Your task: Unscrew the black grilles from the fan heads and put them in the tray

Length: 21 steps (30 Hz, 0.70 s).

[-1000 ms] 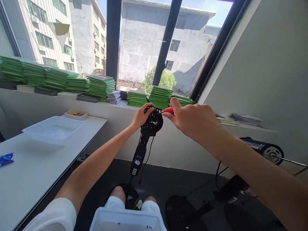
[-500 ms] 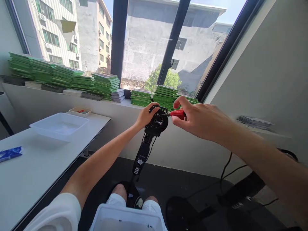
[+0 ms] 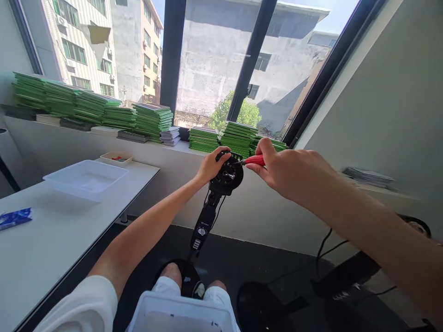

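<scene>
Left hand [image 3: 209, 166] stays clenched on the round black plastic motor housing [image 3: 226, 177]. Right hand [image 3: 290, 173], grasping the red-handled screwdriver [image 3: 254, 160], has rolled its fingers; tip still seated, likely mid-turn.

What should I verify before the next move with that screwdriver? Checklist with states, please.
1. Left hand grips the black round head: ok.
2. Right hand pinches the red screwdriver: ok.
3. Screwdriver tip meets the head's face: ok; seated in a screw: cannot tell.
4. Stem hangs below the head, lower end supported: cannot tell.
5. White bin on the lap sits under the work: ok.
</scene>
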### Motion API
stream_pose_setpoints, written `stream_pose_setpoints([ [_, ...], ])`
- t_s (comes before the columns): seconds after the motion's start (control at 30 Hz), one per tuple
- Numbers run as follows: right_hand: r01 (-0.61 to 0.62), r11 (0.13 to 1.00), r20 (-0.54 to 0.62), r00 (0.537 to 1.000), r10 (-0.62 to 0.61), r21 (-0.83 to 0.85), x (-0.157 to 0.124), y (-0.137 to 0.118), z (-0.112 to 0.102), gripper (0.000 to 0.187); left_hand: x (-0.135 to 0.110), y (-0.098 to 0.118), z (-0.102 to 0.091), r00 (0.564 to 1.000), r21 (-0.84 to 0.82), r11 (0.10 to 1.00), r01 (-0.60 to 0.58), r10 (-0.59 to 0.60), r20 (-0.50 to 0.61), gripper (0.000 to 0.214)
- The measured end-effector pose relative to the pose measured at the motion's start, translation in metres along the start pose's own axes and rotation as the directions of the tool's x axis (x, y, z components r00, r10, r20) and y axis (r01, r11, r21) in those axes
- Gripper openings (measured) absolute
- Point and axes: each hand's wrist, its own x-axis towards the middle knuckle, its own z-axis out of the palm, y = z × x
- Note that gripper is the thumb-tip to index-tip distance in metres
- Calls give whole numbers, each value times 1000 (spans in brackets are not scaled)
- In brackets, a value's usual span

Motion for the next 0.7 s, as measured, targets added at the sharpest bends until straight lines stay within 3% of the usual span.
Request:
stream_pose_setpoints([
  [0.13,-95,983,-40,995,89,-160,-2,-8,-8,58,-1,1,1,1000,3,1000,8,-8,-1,24],
  [0.23,-46,999,24,999,46,0,2,1,-4,49,-2,1,1,1000,-5,1000,3,-3,1,24],
  [0.37,86,971,90,990,-108,224,5,17,10,35,-1,1,-1,1000,-5,1000,13,-13,-1,24],
  [0.47,30,997,17,999,-32,70,-1,8,7,37,0,2,0,1000,-4,1000,20,-20,4,23],
  [0.57,-74,986,-67,996,65,-147,-7,-8,-2,52,0,3,2,1000,-15,1000,9,-9,-1,22],
  [0.63,-69,984,-73,996,58,-166,-7,-10,-4,56,0,3,3,1000,-11,1000,11,-12,-6,22],
  [0.7,-14,998,-34,999,12,-58,-4,-3,0,50,0,4,3,1000,-6,1000,12,-13,-5,22],
])
